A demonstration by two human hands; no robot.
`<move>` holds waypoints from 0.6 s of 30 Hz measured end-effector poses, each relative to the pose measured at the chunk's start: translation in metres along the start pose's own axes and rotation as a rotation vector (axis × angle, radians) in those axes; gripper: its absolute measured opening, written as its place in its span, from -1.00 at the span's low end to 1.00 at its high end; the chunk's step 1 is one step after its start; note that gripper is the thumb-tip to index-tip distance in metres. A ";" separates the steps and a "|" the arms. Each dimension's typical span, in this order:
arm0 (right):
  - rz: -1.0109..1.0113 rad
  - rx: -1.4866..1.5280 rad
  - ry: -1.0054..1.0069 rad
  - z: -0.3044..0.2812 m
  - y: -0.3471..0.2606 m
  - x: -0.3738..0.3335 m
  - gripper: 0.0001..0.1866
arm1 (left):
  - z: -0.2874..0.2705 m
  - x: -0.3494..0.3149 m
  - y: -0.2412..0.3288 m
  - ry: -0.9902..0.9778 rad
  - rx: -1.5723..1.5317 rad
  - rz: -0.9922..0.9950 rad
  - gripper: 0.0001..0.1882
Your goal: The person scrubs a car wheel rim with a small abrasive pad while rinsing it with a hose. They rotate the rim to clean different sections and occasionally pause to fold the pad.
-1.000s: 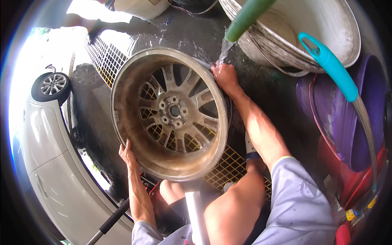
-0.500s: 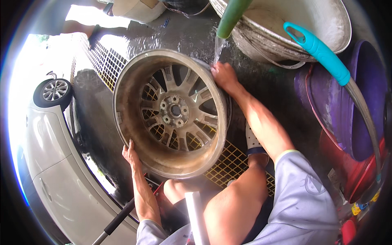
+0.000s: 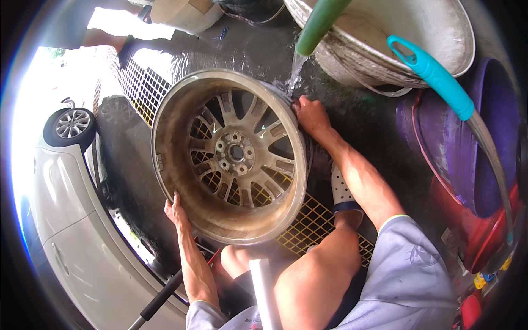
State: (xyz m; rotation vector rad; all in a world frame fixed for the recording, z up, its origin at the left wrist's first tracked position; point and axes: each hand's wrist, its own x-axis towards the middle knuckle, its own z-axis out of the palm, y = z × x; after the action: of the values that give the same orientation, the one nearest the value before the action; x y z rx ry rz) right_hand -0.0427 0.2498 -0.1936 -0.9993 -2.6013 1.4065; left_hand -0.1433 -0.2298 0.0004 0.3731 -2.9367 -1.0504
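A dirty alloy wheel rim (image 3: 235, 140) without a tyre stands tilted before my knees, its hollow inner side toward me. At its lower left edge, my left hand (image 3: 177, 213) grips the lip with the fingers curled round it. My right hand (image 3: 312, 116) is closed at the upper right edge, against the outer wall; whatever it holds is hidden behind the fingers. Just above that hand, a stream of water (image 3: 296, 71) runs from a green hose (image 3: 320, 27) down past the rim.
A big whitish tub (image 3: 379, 33) stands at the far right, with a turquoise-handled tool (image 3: 432, 71) near it. Purple (image 3: 492, 143) and red (image 3: 478, 236) basins lie below. Yellow grating (image 3: 308, 223) runs under the rim. At left are a light-coloured car (image 3: 71, 220) and a black-gripped bar (image 3: 159, 297).
My right hand has slid a little down and to the right along the rim's edge. The rim has shifted slightly downward, and my left hand stays on its lip.
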 end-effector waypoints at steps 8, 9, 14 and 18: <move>-0.234 -0.080 0.016 -0.010 0.023 0.055 -0.58 | 0.026 0.016 -0.011 -0.059 -0.099 -0.014 -0.71; -0.186 -0.089 -0.001 -0.002 0.017 0.047 -0.60 | 0.016 0.012 -0.012 -0.051 -0.138 -0.035 -0.71; -0.076 0.043 0.057 -0.006 -0.003 0.042 -0.65 | 0.010 0.006 0.001 -0.040 0.024 -0.048 -0.69; -0.086 0.087 0.115 0.002 -0.012 0.037 -0.63 | 0.010 0.001 0.000 -0.003 0.008 -0.039 -0.71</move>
State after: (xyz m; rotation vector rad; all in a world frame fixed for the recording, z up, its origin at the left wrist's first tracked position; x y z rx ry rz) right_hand -0.0792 0.2636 -0.1957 -0.9175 -2.4481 1.3864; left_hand -0.1452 -0.2236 -0.0070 0.4305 -2.9483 -1.0451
